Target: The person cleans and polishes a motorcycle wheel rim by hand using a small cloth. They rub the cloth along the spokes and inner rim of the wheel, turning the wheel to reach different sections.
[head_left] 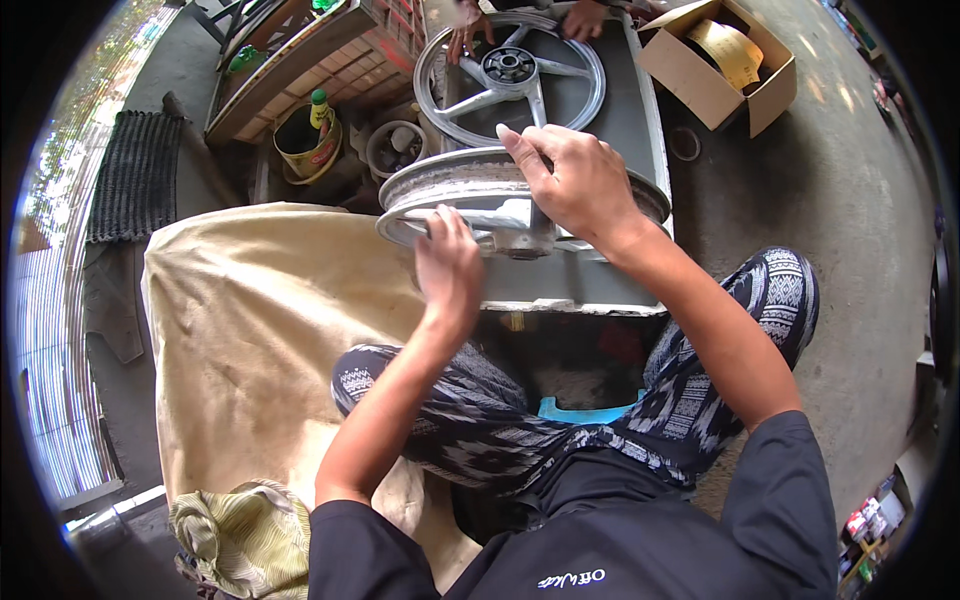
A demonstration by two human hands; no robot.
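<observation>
A grey-white motorcycle wheel rim [520, 213] stands tilted on a low grey table in front of me. My right hand [580, 185] is closed over its upper edge, thumb pointing left. On the wheel's left side, my left hand [448, 262] bends its fingers against the lower rim and a spoke. A small dark patch shows at those fingers; motion blur hides what it is. Beyond lies a second silver spoked wheel [508, 68] with a dark hub, and another person's hands [585, 20] touch its far side.
An open cardboard box [718, 62] holding a brownish sheet stands at the far right. Left of the table [570, 290] are a yellow-rimmed bucket [308, 160] with a green-capped bottle, a pot [396, 150] and a wooden crate [330, 60]. A tan cloth [270, 290] spreads left of my legs.
</observation>
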